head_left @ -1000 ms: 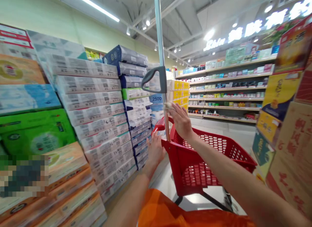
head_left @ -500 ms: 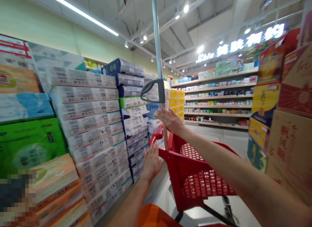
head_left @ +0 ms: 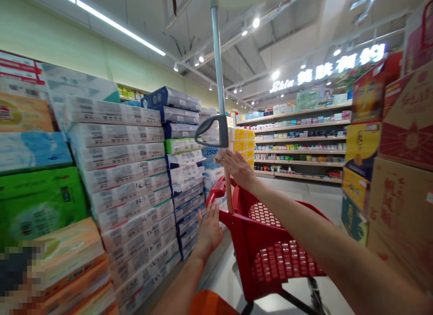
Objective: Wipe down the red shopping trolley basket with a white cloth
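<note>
My right hand (head_left: 237, 169) is on the upright metal pole (head_left: 218, 71) of the shopping cart, just below a grey loop handle (head_left: 214, 131). Its fingers bend across the pole, and a small pale bit shows by the fingertips that I cannot make out. Lower and nearer, my left hand (head_left: 210, 230) lies with fingers stretched out, fingertips touching the cart's red handle (head_left: 215, 191). Ahead and to the right of both hands is the red shopping cart (head_left: 243, 256) with its perforated basket wall; most of its inside is hidden by my right forearm.
Tall stacks of white packs (head_left: 131, 157) and blue packs (head_left: 182, 98) stand close on the left, before orange packs (head_left: 71, 252). Cartons (head_left: 406, 202) are piled on the right. Stocked shelves (head_left: 301, 136) stand beyond the pale floor (head_left: 291, 188).
The view has shifted slightly, so the cartons and shelves on the right sit a little further left and lower. Both hands keep their places on the pole and cart handle.
</note>
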Available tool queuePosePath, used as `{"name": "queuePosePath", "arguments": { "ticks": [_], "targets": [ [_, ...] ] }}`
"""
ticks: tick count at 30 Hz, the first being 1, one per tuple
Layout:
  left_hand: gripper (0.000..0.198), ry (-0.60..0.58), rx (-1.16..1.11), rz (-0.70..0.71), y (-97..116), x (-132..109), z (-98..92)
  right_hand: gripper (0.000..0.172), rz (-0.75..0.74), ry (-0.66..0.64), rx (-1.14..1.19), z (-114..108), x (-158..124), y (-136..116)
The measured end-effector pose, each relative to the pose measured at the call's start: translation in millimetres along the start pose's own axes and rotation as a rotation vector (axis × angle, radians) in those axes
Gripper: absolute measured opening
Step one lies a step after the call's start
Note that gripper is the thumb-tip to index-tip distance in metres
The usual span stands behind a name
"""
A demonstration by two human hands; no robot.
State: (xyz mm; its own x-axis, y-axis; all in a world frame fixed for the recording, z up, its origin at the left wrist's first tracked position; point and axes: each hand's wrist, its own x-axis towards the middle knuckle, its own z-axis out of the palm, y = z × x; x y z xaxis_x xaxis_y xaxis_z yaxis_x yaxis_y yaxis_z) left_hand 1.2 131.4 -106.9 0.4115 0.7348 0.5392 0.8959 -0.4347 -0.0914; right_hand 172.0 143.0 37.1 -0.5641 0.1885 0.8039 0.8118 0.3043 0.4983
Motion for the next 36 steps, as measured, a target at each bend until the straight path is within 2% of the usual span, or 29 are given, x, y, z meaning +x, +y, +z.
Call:
{"name": "queuePosePath", "arguments": {
  "ticks": [2,5,7,9,12,14,16,19,21,23,27,29,31,34,36],
  "targets": [
    [0.067,-0.005,-0.004,-0.002,0,0,-0.6,0.041,-0.052,-0.032,0.028,2,-13,-7],
    [0.069,-0.019,-0.014,-0.01,0,-1,-0.9,0.041,-0.216,-0.101,0.067,11,-64,-32],
    [0.071,-0.014,-0.013,-0.005,0,-2,-0.4,0.038,-0.259,-0.106,0.069,17,-85,-43],
    [0.071,0.001,-0.007,-0.002,1,-3,0.1,0.038,-0.217,-0.084,0.063,19,-77,-40],
    [0.071,0.011,-0.006,-0.002,2,-3,-0.8,0.041,-0.05,-0.028,0.049,13,-36,-21],
    [0.071,0.015,-0.009,0.003,3,-4,-2.2,0.042,0.019,-0.012,0.049,9,-20,-15],
    [0.071,-0.002,-0.016,-0.01,3,-4,-3.0,0.043,-0.008,-0.034,0.073,9,-32,-22],
    [0.072,-0.009,-0.026,-0.013,1,-4,-1.6,0.044,-0.106,-0.098,0.114,15,-81,-48],
    [0.073,0.012,-0.025,-0.008,0,-4,0.6,0.044,-0.157,-0.124,0.12,20,-103,-58],
    [0.072,0.023,-0.021,-0.018,1,-3,2.5,0.043,-0.158,-0.116,0.109,21,-98,-55],
    [0.07,0.034,-0.015,-0.021,4,-3,2.0,0.043,0.006,-0.032,0.059,12,-43,-26],
    [0.071,0.042,-0.009,-0.023,5,-3,0.7,0.043,0.058,-0.018,0.05,9,-33,-21],
    [0.071,0.028,-0.007,-0.035,5,-4,0.1,0.043,0.027,-0.042,0.068,10,-47,-29],
    [0.07,0.019,-0.014,-0.017,3,-4,1.7,0.045,-0.072,-0.101,0.108,16,-83,-47],
    [0.07,0.025,-0.016,-0.012,2,-4,3.6,0.045,-0.103,-0.109,0.108,18,-88,-48]
  ]
}}
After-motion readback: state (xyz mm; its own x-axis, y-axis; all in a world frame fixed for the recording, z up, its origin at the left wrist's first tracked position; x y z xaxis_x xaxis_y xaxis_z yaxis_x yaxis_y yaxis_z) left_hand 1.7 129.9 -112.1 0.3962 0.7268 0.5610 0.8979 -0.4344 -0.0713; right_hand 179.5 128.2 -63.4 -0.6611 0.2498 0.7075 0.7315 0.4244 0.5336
